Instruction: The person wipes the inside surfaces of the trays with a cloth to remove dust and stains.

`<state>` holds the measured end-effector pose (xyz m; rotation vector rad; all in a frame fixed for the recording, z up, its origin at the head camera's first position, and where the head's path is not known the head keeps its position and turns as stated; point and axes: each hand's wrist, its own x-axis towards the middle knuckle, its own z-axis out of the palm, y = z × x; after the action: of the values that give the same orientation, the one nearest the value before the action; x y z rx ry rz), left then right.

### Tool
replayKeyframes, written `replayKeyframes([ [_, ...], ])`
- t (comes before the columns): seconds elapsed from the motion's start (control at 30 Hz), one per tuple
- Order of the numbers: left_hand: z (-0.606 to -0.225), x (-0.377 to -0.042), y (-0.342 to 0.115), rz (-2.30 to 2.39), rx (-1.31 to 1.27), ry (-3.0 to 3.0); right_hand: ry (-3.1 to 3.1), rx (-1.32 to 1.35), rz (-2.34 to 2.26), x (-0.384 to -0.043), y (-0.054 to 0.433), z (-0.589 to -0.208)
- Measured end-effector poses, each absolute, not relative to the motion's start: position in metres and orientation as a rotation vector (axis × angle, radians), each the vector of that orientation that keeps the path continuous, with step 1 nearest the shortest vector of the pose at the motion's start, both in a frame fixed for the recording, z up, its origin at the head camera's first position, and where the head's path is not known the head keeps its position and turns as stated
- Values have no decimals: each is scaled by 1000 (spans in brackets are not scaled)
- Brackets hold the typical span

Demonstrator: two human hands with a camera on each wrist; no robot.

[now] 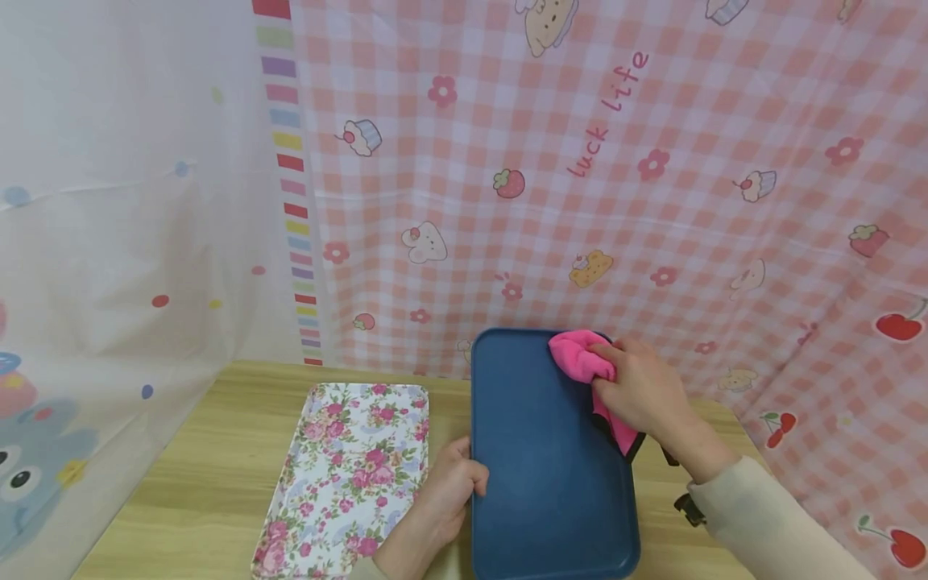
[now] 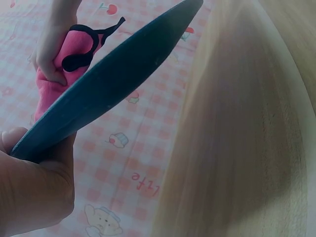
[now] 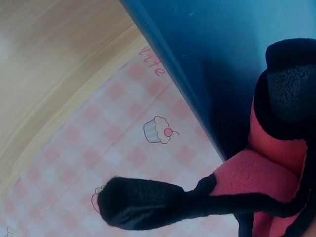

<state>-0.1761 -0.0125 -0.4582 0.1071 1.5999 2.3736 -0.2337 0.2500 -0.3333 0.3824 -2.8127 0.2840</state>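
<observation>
A dark blue rectangular tray (image 1: 544, 483) is held tilted up off the wooden table. My left hand (image 1: 453, 483) grips its left edge, the thumb lying over the rim; the left wrist view shows the tray (image 2: 113, 84) nearly edge-on. At the tray's upper right corner, my right hand (image 1: 641, 387) holds a bunched pink cloth (image 1: 580, 354) with black edging against the inner face. Part of the cloth hangs below that hand over the right rim. In the right wrist view the cloth (image 3: 256, 173) fills the right side, its black trim sticking out.
To the left, a white tray with pink flowers (image 1: 348, 475) lies on the wooden table (image 1: 181, 475). A pink checked curtain (image 1: 449, 161) hangs behind the table, and a white dotted sheet (image 1: 145, 201) hangs at the left.
</observation>
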Motion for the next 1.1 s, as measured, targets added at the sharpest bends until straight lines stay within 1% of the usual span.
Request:
replayKeyframes([
  [0.37, -457, -175, -12, 2377, 129, 1595, -2749, 454, 215, -222, 256, -341],
  [0.83, -457, -176, -12, 2377, 108, 1602, -2825, 441, 284, -202, 256, -355],
  [1.1, -458, -175, -13, 2386, 84, 1626, -2862, 482, 293, -187, 257, -366],
])
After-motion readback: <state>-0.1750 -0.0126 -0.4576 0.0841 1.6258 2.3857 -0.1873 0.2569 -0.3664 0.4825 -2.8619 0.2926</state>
